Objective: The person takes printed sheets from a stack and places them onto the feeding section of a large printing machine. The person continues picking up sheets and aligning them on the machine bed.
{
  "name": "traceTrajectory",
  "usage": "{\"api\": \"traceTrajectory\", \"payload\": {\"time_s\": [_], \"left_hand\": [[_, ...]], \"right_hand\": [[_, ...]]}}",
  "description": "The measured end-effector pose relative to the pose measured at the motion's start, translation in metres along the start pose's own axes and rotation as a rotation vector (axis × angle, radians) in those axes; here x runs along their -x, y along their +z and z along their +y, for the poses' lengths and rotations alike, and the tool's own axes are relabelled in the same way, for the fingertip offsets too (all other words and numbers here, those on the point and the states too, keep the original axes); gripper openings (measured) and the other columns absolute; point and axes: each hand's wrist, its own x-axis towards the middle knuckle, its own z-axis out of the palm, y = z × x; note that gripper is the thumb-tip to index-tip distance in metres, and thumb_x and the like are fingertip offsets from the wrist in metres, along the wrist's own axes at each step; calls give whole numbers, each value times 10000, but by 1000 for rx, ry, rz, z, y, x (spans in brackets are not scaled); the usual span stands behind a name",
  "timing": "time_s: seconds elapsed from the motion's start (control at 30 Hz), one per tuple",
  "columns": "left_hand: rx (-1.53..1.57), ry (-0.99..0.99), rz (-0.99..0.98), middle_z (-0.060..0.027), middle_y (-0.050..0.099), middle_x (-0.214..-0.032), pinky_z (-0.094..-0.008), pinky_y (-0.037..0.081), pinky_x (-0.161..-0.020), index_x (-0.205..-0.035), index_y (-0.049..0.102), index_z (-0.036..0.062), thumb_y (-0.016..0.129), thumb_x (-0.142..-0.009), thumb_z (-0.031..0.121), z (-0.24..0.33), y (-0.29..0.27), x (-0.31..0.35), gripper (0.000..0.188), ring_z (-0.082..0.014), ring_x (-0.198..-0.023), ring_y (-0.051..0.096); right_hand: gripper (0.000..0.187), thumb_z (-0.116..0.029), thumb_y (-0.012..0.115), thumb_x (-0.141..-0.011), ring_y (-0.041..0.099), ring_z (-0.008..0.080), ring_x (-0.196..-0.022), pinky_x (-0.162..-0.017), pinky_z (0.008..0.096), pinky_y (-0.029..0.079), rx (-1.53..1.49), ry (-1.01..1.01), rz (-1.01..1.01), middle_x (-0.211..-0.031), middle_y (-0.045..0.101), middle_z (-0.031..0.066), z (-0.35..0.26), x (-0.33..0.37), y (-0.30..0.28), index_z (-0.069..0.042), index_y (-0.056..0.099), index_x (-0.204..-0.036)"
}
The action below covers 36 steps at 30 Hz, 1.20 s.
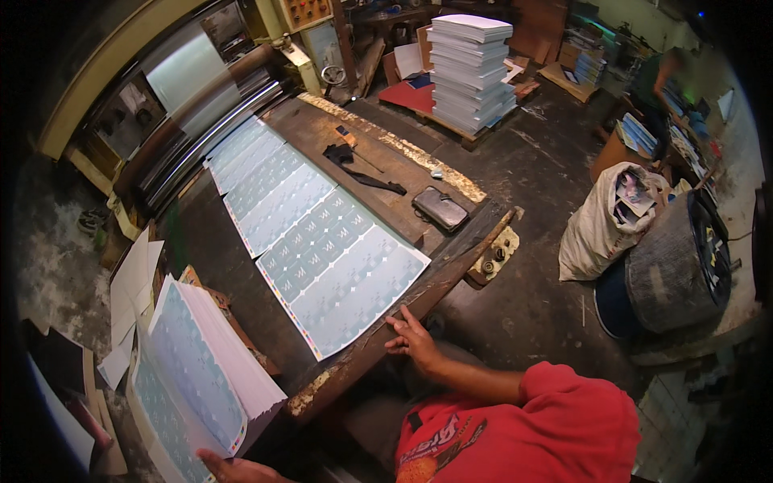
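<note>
My left hand (pixel 241 470) is at the bottom, closed on the lower edge of a curled, pale blue-green printed sheet (pixel 197 362). Part of its fingers is hidden behind the paper. This sheet leans against a thick upright stack of paper (pixel 248 366). My right hand (pixel 415 340) is open, fingers apart and empty, at the front edge of a worn wooden table (pixel 350 354). Just beyond it, overlapping printed sheets (pixel 346 266) with a pale pattern lie in a row reaching back to the rollers.
Metal rollers (pixel 217 121) of a large machine stand at the far left. A dark pouch (pixel 440 208) and a black cloth (pixel 358 167) lie on the table. Behind are a tall paper stack (pixel 471 76), a full white sack (pixel 612 221), a drum (pixel 672 262) and another person (pixel 648 88).
</note>
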Motion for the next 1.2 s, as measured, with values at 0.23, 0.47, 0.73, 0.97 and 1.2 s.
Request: {"api": "traceTrajectory", "payload": {"time_s": [0.23, 0.47, 0.73, 0.97, 1.2], "left_hand": [[-315, 511, -785, -80, 717, -875, -526, 315, -1057, -863, 753, 78, 533, -944, 495, 12, -7, 15, 478, -327, -1050, 617], [-477, 532, -1188, -6, 708, -1099, -586, 141, -1157, -969, 764, 212, 729, -763, 496, 27, 1, 37, 353, -339, -1242, 546], [-643, 603, -507, -156, 626, -1265, -510, 331, -1097, -1185, 645, 23, 613, -938, 349, 6, -7, 8, 411, -395, -1265, 517], [-777, 565, -513, -139, 678, -1178, -444, 404, -1006, -1154, 674, 27, 661, -899, 180, -27, -10, -5, 298, -336, -1207, 579], [-668, 452, -486, -123, 697, -1146, -415, 395, -1003, -1097, 703, 23, 641, -924, 278, -29, -14, -4, 314, -314, -1178, 595]], "right_hand": [[610, -394, 519, -981, 613, 115, -950, -856, 283, 476, -28, 89, -523, -1263, 606, 114, -63, 21, 33, -30, 376, -1450], [524, -138, 721, -816, 609, 257, -1064, -938, 385, 495, -57, 255, -331, -1120, 611, 118, -83, 44, 49, 17, 494, -1262], [318, -297, 586, -940, 587, 187, -729, -661, 298, 458, 260, 465, -239, -866, 634, 98, -16, 51, -37, -2, 566, -1056], [338, -328, 477, -1013, 624, 169, -732, -629, 273, 466, 242, 531, -266, -854, 654, 104, -2, 80, -71, -10, 569, -1079], [390, -377, 483, -1003, 614, 197, -758, -654, 290, 453, 282, 469, -220, -861, 652, 119, -14, 73, -50, -4, 555, -1096]]}}
